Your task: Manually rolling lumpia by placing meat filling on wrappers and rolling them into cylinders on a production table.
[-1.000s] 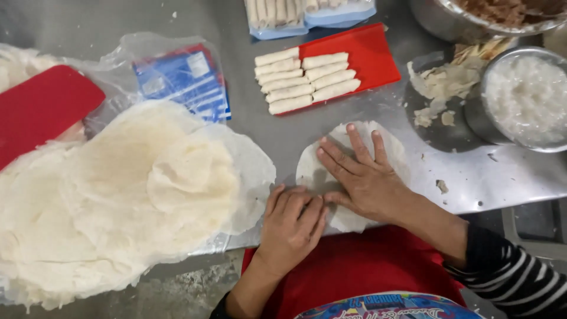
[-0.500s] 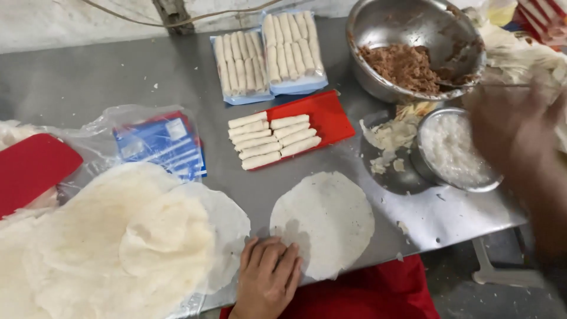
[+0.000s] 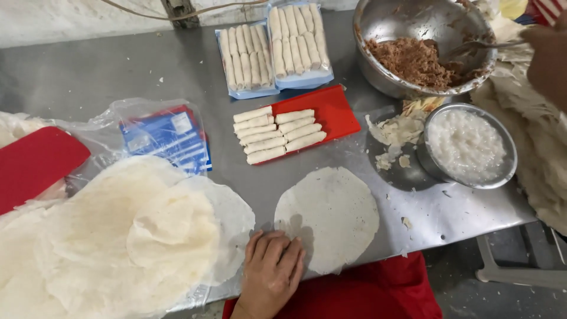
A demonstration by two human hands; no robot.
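Scene is evenly and fairly brightly lit from above. Soft sheen is seen on the steel table (image 3: 100,71), with glare on the mixing bowl (image 3: 407,23) rim. A short shadow is cast beside the left hand (image 3: 269,274). The right hand (image 3: 546,56) is motion-blurred. Mild wide-angle bowing is noted at edges.

Left hand (image 3: 270,273) flat; right hand (image 3: 546,56) reaching, blurred.
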